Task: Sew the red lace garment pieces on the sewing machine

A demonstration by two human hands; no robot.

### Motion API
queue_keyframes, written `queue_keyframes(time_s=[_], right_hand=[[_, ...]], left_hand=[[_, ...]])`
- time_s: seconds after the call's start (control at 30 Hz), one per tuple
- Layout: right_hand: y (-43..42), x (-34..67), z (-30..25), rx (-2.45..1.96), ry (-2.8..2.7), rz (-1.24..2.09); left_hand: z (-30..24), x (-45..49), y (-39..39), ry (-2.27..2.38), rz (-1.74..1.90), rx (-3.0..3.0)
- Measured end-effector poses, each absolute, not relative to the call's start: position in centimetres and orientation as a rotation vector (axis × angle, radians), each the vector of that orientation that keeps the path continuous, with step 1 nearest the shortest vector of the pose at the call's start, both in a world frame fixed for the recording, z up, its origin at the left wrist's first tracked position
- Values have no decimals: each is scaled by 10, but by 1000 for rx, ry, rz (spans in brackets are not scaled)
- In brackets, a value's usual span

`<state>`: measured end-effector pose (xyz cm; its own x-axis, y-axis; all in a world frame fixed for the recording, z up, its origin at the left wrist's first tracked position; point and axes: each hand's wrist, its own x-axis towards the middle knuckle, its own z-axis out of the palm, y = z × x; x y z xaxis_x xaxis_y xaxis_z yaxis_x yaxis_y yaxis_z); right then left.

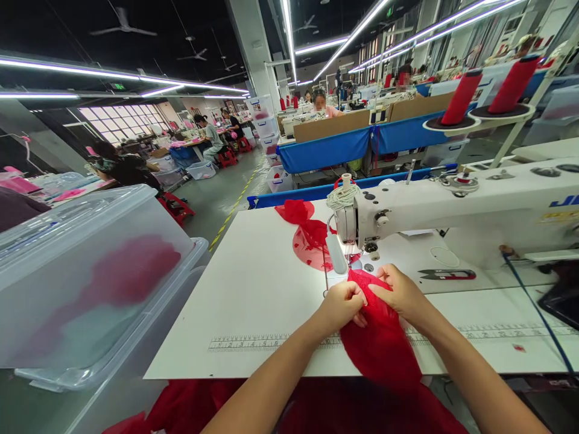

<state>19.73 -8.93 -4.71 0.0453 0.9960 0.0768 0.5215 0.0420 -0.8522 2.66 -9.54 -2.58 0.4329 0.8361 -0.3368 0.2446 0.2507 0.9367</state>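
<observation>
A piece of red fabric (380, 343) runs from the needle area of a white sewing machine (407, 199) down over the table's front edge. My left hand (344, 304) is closed on its left side, fingers pinched together. On the fabric's right side, my right hand (398, 292) grips the edge between thumb and fingers. Both hands are just in front of the presser foot, whose contact with the cloth is hard to make out. Behind the needle lies sheer red fabric (312, 244) with small dark red motifs. Thread snips (447, 275) rest on the machine bed, right of my hands.
A ruler strip (244, 343) is marked along the white table (217, 283). Lidded translucent bins (90, 283) holding red material stand at the left. Red thread cones (461, 99) sit on a stand at the right. More red fabric hangs below the table edge. People sit at machines farther back.
</observation>
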Motion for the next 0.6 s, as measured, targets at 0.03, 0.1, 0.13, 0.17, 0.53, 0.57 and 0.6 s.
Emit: queue_keyframes(time_s=[0.03,0.1,0.13,0.17,0.53,0.57,0.6], right_hand=[[-87,200,-47,-1556,-1549,794],[-83,207,-45,-1544,-1471,720],[-83,210,-44,-1549,-1421,663],[-83,213,-42,-1553,-1379,608],[-89,181,-46,-1229,-1987,691],[-86,184,-48,-1201,-2036,673],[-83,187,-49,-1169,-2086,656]], left_hand=[[-26,28,-96,1115,546,1301],[-27,30,-98,1153,569,1323],[-27,31,-99,1169,578,1333],[-27,31,-100,1181,584,1341],[-12,16,-108,1211,528,1514],[-9,11,-107,1250,524,1567],[-6,7,-105,1296,520,1624]])
